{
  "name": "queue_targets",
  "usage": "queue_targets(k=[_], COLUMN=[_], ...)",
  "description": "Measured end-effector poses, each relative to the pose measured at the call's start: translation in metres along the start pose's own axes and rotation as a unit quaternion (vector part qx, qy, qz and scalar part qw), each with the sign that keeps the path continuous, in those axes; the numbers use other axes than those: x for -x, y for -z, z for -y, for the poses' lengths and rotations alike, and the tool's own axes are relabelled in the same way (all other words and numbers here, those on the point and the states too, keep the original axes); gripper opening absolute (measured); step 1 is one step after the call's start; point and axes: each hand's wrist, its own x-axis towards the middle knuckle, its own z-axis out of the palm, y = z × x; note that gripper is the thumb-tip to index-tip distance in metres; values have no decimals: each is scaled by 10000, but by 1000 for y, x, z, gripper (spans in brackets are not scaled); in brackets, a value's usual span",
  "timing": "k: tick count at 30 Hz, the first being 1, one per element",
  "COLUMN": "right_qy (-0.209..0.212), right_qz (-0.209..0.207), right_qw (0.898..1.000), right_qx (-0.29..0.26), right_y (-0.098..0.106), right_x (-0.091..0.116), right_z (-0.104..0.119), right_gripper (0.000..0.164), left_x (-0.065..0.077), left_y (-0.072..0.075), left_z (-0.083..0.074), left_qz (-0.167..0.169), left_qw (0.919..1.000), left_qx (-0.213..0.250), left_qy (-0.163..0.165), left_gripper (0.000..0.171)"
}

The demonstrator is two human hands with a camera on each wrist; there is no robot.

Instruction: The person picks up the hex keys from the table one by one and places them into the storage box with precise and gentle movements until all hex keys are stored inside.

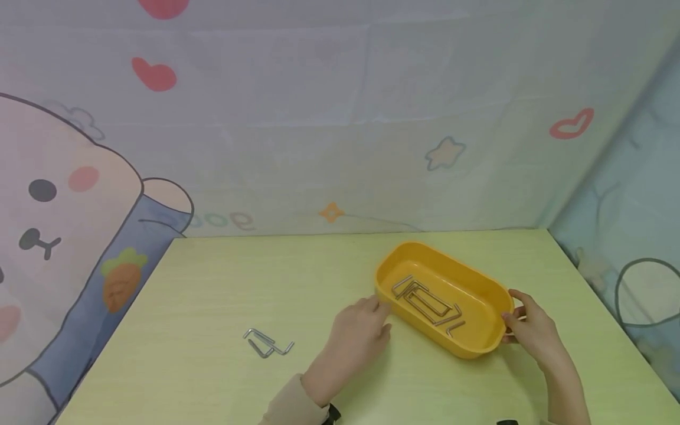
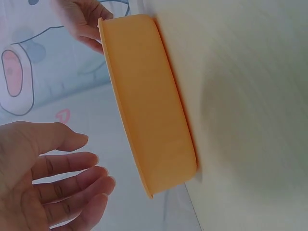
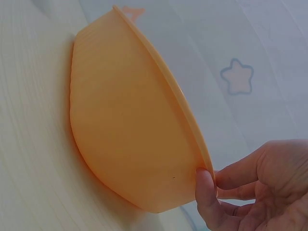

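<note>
A yellow oblong plastic tray point(image 1: 478, 283) stands on the table, turned at a slant. Several bent metal rods, L-shaped like hex keys point(image 1: 427, 301), lie in a loose cluster inside it. My right hand point(image 1: 533, 327) pinches the rim at the tray's right end, with the thumb point(image 3: 206, 190) against the outer wall. Near the tray's left end is my left hand point(image 1: 357, 330); in the left wrist view its fingers point(image 2: 72, 187) are loosely spread, apart from the tray wall. Left of that hand, a few more L-shaped hex keys point(image 1: 268, 343) lie overlapping on the table.
The pale yellow-green table point(image 1: 212, 283) reaches back to a printed cloth point(image 1: 297, 147) hanging behind it. Another cloth point(image 1: 627, 236) hangs along the right side. A cartoon animal print point(image 1: 79, 141) covers the left side of the backdrop.
</note>
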Motion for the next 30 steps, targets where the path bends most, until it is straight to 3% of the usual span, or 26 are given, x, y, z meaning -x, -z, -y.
queue_targets(k=[11, 21, 30], right_qy=[26, 53, 34], right_qz=[10, 43, 43], right_qw=[10000, 10000, 10000], right_qx=[-1, 3, 69], right_y=[2, 2, 3], right_x=[0, 1, 1], right_z=[1, 0, 0], right_gripper=[56, 57, 56], left_x=[21, 49, 73], left_y=[4, 13, 17], left_z=[15, 38, 56], left_qz=[220, 677, 454], left_qw=[9997, 9970, 9987], left_qx=[51, 315, 155], left_qy=[33, 190, 172], left_gripper=[14, 14, 17])
